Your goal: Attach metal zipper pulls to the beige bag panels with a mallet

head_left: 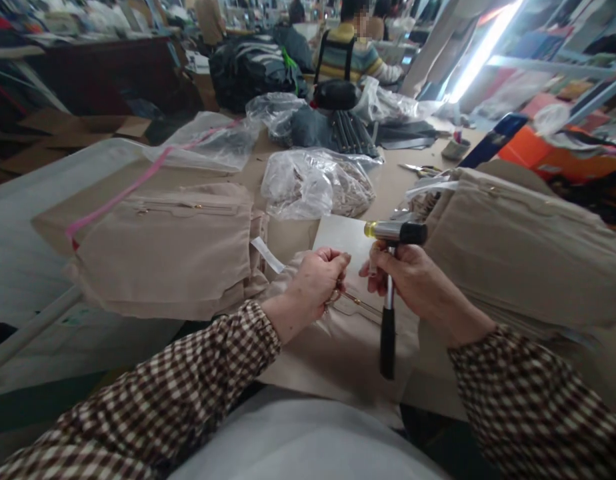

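In the head view, my right hand [411, 273] is closed around the metal neck of a hammer [388, 340]. Its black and yellow faced head is at the top and its black grip hangs down. My left hand [313, 283] is closed in a pinch above a beige fabric piece [338, 360]; a bit of gold-coloured metal shows below its fingers, and what the fingertips hold is too small to name. A zipper [361, 303] runs across the fabric between my hands. Just behind them a pale flat board [335, 233] lies partly covered.
Stacks of beige fabric pieces stand on the left [173, 253] and on the right [528, 247]. A clear plastic bag [318, 183] of beige parts lies ahead, with scissors [421, 169] farther right. A person [358, 57] sits beyond the table.
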Tool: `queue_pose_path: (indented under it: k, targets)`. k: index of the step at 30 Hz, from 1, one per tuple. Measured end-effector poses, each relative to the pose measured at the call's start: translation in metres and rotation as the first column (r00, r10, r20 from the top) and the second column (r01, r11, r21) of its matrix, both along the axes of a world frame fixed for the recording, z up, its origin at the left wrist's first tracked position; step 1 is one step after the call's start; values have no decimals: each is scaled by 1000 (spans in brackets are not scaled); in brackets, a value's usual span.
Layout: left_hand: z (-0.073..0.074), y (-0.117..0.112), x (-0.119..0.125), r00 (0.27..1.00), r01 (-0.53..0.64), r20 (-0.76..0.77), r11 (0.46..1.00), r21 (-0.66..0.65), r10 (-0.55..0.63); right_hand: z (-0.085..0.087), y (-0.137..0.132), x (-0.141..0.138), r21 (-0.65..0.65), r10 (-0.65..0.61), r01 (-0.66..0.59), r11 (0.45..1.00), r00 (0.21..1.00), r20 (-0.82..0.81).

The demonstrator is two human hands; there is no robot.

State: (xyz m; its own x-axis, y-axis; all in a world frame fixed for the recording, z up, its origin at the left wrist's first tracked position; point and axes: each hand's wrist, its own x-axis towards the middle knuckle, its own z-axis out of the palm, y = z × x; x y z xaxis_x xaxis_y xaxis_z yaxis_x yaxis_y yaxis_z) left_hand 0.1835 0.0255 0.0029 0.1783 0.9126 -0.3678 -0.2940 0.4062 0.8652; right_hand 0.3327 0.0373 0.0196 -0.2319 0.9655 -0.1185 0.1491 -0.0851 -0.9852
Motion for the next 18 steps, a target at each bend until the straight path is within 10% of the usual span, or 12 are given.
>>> queue_pose_path:
  k: [7, 18]
  targets:
    - [-5, 7, -8, 825, 514, -279, 858, 12, -491, -30, -11, 28, -162, 216, -191, 968, 963, 161]
    - [-19, 18, 1, 729, 568, -491, 822, 43, -478, -60, -7, 36, -192, 253, -208, 959, 934, 251]
